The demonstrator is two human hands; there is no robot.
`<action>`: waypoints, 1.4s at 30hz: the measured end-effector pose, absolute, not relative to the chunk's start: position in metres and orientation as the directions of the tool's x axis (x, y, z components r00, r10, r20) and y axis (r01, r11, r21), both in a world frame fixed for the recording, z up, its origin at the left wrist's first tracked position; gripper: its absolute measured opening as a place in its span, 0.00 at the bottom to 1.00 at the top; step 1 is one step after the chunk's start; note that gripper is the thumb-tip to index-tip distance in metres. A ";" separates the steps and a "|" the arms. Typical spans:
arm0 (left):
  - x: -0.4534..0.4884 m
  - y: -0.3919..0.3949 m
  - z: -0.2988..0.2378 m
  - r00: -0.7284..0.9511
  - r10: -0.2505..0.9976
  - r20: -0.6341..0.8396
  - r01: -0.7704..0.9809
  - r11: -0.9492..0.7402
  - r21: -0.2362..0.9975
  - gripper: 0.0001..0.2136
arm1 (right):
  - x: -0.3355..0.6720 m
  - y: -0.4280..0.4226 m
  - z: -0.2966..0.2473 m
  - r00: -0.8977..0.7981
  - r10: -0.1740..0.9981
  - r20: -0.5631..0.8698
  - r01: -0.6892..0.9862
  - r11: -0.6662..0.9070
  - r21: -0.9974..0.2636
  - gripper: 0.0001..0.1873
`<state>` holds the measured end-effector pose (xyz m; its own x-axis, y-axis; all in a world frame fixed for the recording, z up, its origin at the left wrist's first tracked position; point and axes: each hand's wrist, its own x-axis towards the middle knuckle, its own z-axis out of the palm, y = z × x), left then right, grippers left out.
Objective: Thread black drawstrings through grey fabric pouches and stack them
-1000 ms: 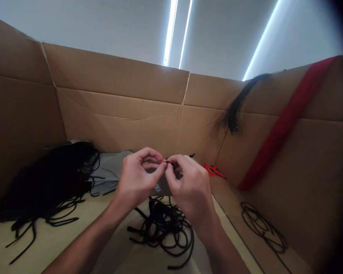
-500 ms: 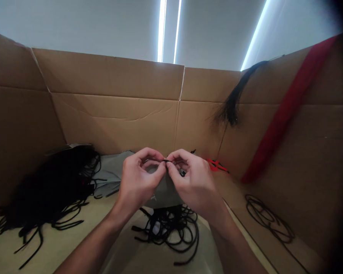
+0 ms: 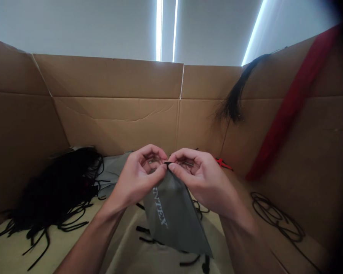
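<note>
My left hand (image 3: 147, 175) and my right hand (image 3: 193, 173) meet at the middle, thumbs and forefingers pinched together. Between the fingertips shows a short bit of black cord (image 3: 167, 163). Below it hangs a grey fabric pouch (image 3: 177, 217) with white lettering, partly covered by my hands. Whether the fingers also grip the pouch's edge I cannot tell. Black cord ends (image 3: 144, 229) stick out under and beside the pouch, which hides most of that cord pile.
At the left lies a heap of black cords (image 3: 60, 186), with grey fabric (image 3: 111, 167) next to it. Cardboard walls (image 3: 117, 80) surround the pale surface. On the right are a coiled cord (image 3: 277, 217), a red strip (image 3: 294, 102), hanging black strands (image 3: 236, 95) and a small red item (image 3: 223, 163).
The grey pouch has swung down into view below my hands, showing its lettering and covering the loose cords. Both hands stay pinched together in nearly the same spot.
</note>
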<state>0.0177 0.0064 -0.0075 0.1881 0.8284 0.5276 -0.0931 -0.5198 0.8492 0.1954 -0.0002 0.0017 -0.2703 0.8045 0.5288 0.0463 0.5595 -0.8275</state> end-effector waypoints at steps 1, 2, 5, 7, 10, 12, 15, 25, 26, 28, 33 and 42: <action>0.016 0.008 -0.008 0.211 0.829 0.518 -0.105 -0.507 0.855 0.09 | 0.196 -0.001 0.002 -0.265 0.808 0.526 0.044 0.555 -0.831 0.02; 0.014 0.009 -0.008 0.231 0.830 0.508 -0.119 -0.494 0.861 0.10 | 0.196 -0.001 0.003 -0.261 0.813 0.520 0.038 0.547 -0.836 0.02; 0.009 0.012 -0.008 0.263 0.839 0.477 -0.158 -0.450 0.879 0.11 | 0.197 -0.001 0.005 -0.265 0.832 0.487 -0.005 0.504 -0.864 0.02; 0.006 0.013 -0.007 0.265 0.845 0.464 -0.173 -0.432 0.885 0.13 | 0.198 0.001 0.006 -0.280 0.836 0.471 -0.039 0.481 -0.876 0.03; 0.004 0.012 -0.006 0.263 0.849 0.458 -0.181 -0.423 0.888 0.14 | 0.200 0.004 0.006 -0.311 0.823 0.475 -0.081 0.475 -0.876 0.05; 0.005 0.012 -0.006 0.267 0.845 0.464 -0.189 -0.426 0.885 0.14 | 0.202 0.007 0.006 -0.327 0.817 0.474 -0.123 0.461 -0.879 0.06; 0.006 0.013 -0.008 0.252 0.829 0.499 -0.201 -0.460 0.865 0.13 | 0.204 0.013 0.005 -0.340 0.828 0.446 -0.189 0.404 -0.895 0.14; 0.020 0.005 -0.007 0.047 0.768 0.638 -0.099 -0.632 0.768 0.07 | 0.205 0.019 0.004 -0.235 0.872 0.429 -0.214 0.384 -0.898 0.21; 0.021 0.004 -0.008 0.026 0.765 0.643 -0.076 -0.640 0.765 0.07 | 0.204 0.019 0.004 -0.219 0.870 0.442 -0.214 0.399 -0.892 0.21; 0.024 0.003 -0.009 0.005 0.760 0.650 -0.033 -0.649 0.760 0.06 | 0.204 0.021 0.002 -0.185 0.862 0.472 -0.206 0.436 -0.876 0.20; 0.027 0.004 -0.011 0.019 0.779 0.627 -0.014 -0.627 0.779 0.04 | 0.202 0.022 0.000 -0.139 0.842 0.521 -0.152 0.502 -0.852 0.19; 0.029 0.011 -0.014 0.014 0.795 0.607 -0.056 -0.606 0.794 0.07 | 0.200 0.018 0.000 -0.174 0.790 0.587 -0.086 0.582 -0.809 0.14</action>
<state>0.0289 0.0114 -0.0144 0.0144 0.7945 0.6071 -0.0560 -0.6056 0.7938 0.2002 0.0177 -0.0002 -0.1736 0.7904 0.5875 -0.0862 0.5821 -0.8086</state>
